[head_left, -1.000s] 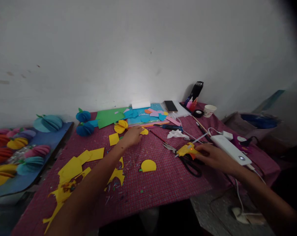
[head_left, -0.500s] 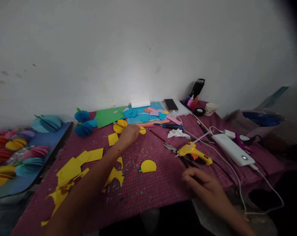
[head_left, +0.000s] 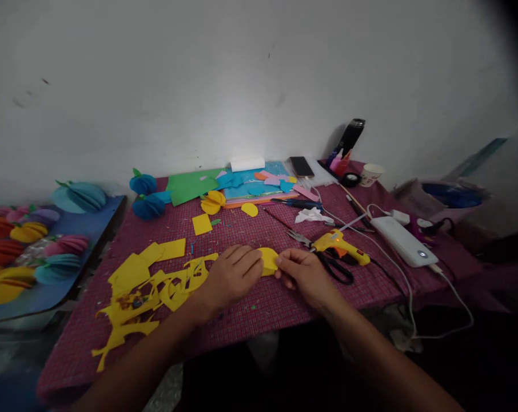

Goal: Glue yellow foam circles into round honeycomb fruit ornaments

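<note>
A rounded yellow paper piece (head_left: 268,261) is between my two hands, low over the near middle of the table. My right hand (head_left: 304,273) pinches its right edge between thumb and fingers. My left hand (head_left: 237,272) is closed at its left side, fingers together and bent, covering part of it. Left of that hand lie yellow paper offcuts (head_left: 173,292). Behind the hands are a yellow half-round piece (head_left: 249,210), a yellow square (head_left: 202,224), a small green leaf shape (head_left: 215,222) and a yellow folded-paper fruit (head_left: 212,202).
A yellow glue gun (head_left: 340,246) and black-handled scissors (head_left: 336,269) lie right of my hands. A white power bank (head_left: 402,240) trails a cable. Blue paper fruits (head_left: 148,207) stand at the back left. A blue board (head_left: 100,226) at left bears several colourful paper fruits.
My left hand has come back from the far side of the table to the near middle. My right hand has moved left and taken hold of the yellow paper piece. The view has shifted slightly.
</note>
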The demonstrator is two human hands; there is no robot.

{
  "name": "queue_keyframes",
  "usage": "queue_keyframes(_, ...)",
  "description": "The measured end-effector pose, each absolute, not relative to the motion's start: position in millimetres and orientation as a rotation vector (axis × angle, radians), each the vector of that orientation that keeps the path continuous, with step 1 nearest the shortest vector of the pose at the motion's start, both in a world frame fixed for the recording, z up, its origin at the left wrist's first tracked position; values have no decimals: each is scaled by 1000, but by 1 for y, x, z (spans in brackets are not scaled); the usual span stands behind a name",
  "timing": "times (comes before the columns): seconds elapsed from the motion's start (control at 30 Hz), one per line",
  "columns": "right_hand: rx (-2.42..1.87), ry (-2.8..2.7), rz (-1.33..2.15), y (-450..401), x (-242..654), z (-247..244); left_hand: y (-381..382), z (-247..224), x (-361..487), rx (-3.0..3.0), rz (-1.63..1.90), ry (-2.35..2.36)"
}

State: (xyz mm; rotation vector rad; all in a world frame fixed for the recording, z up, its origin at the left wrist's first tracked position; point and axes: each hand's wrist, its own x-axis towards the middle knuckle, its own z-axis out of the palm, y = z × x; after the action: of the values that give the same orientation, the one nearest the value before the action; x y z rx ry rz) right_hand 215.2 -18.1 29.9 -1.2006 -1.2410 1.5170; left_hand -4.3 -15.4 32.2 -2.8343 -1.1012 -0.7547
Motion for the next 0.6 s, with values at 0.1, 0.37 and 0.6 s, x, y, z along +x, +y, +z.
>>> queue_keyframes(0.1, -1234, -1361, 1472, -14, 221, 29, -11, 34, -7, -2929, -1108, -1476)
queue_keyframes(0.37, -1283, -1551, 1404, -18, 224, 32, -4, 41, -2, -3132, -1946, -2490)
queue_keyframes(0.6, -1306, -1557, 1339, -17, 220, 32, -3, 34, 7, -3075, -1908, -2454)
